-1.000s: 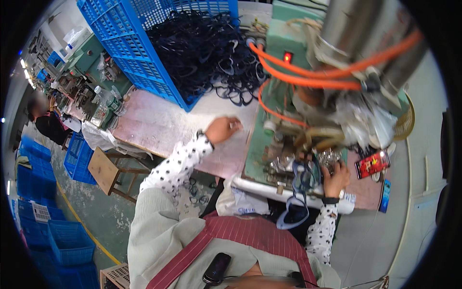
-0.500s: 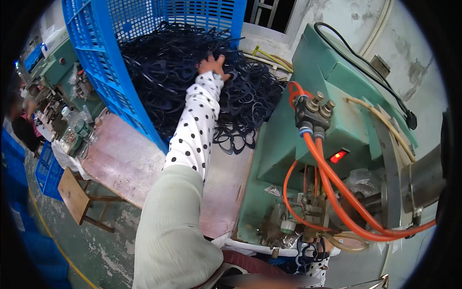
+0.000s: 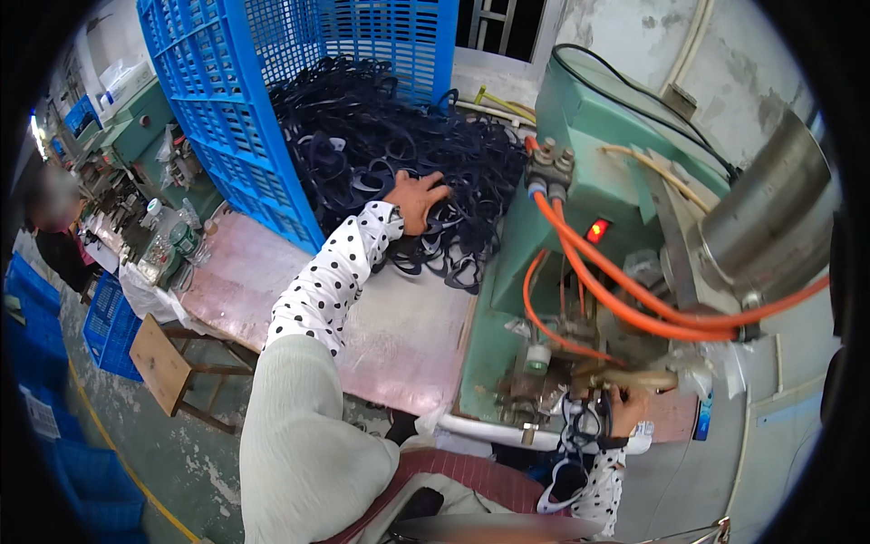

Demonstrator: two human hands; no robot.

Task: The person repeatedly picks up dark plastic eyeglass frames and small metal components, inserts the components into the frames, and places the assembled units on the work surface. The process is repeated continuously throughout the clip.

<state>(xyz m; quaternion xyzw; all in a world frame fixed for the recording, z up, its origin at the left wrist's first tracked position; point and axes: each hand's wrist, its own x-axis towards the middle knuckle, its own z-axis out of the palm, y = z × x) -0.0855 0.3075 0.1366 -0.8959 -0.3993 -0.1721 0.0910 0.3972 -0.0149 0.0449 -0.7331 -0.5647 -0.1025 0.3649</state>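
Observation:
A big heap of black rubber rings (image 3: pixel 381 136) spills out of a tipped blue plastic crate (image 3: pixel 236 109) onto a pinkish worktable (image 3: pixel 399 326). My left hand (image 3: pixel 415 198), in a white sleeve with black dots, lies on the near edge of the heap with its fingers spread. My right hand (image 3: pixel 625 410) is low at the front of a green machine (image 3: pixel 589 181), its fingers curled. A small bunch of black rings (image 3: pixel 580 426) hangs from it, just under a brass-coloured part (image 3: pixel 634 379).
Orange hoses (image 3: pixel 616 308) loop across the machine beside a lit red lamp (image 3: pixel 596 230), and a steel cylinder (image 3: pixel 770 218) stands at the right. A wooden stool (image 3: pixel 168 363) and blue crates (image 3: pixel 109 326) are on the floor at the left. Another person (image 3: pixel 54 227) sits far left.
My left hand has drawn back from deep in the ring heap to its near edge. The view has swung down and right, bringing my right hand at the machine back into sight.

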